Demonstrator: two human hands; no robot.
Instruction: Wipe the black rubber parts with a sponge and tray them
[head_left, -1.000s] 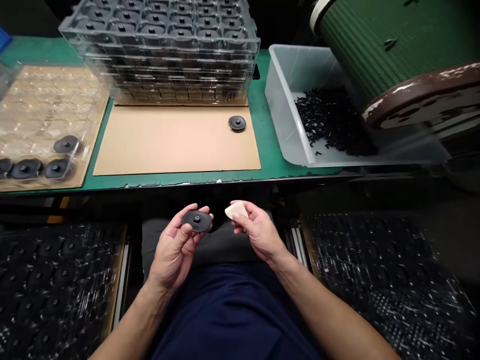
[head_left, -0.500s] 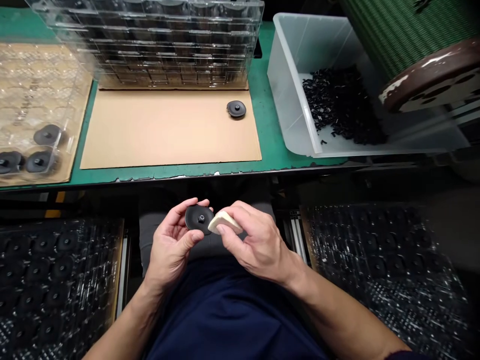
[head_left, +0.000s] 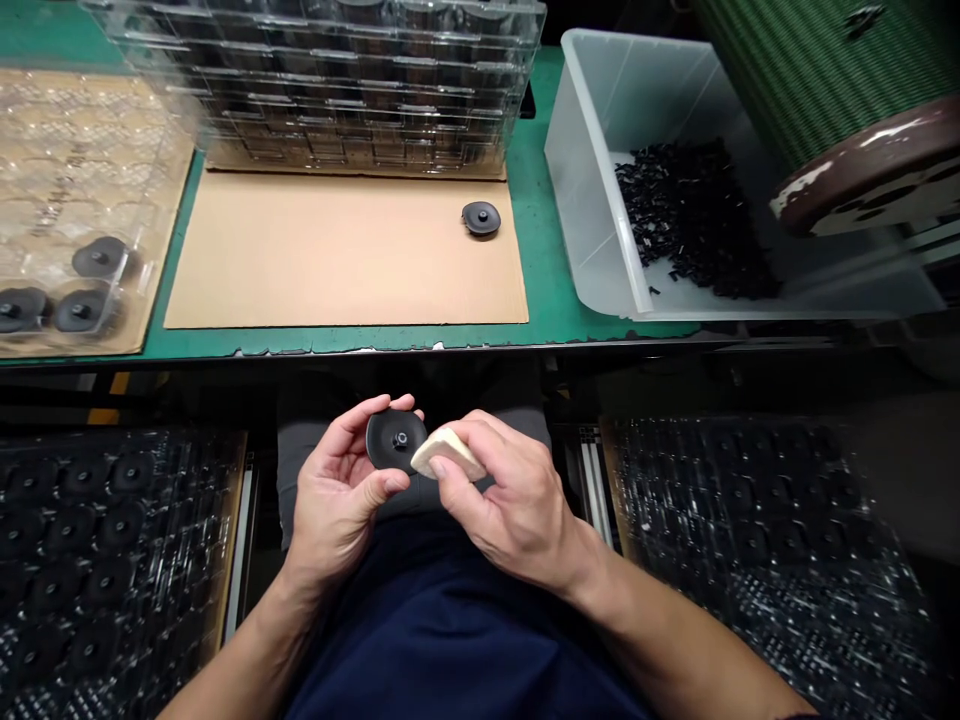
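Note:
My left hand (head_left: pixel 337 475) grips a round black disc (head_left: pixel 390 436) by its edge, thumb in front and fingers behind. A small raised hub stands at the disc's centre, facing me. In my right hand (head_left: pixel 510 490) is a cream-coloured pad (head_left: pixel 448 455), pinched between thumb and fingers. The pad's left tip meets or overlaps the disc's right edge; whether it presses on it I cannot tell. Both hands are above my lap, in front of the bench edge. A similar black disc (head_left: pixel 481 218) lies on the cardboard sheet (head_left: pixel 337 255).
Stacked clear trays (head_left: pixel 337 100) stand behind the cardboard. At left, another clear tray (head_left: pixel 45 200) holds several black discs. A translucent bin (head_left: pixel 592 190) with small black pieces (head_left: pixel 690 215) stands at right, beside a green roll (head_left: pixel 802 80). Filled trays (head_left: pixel 97 530) flank my legs.
My hands, with the disc and the pad, have shifted very slightly left. The pad is turned a little differently against the disc's edge. The view has tilted slightly.

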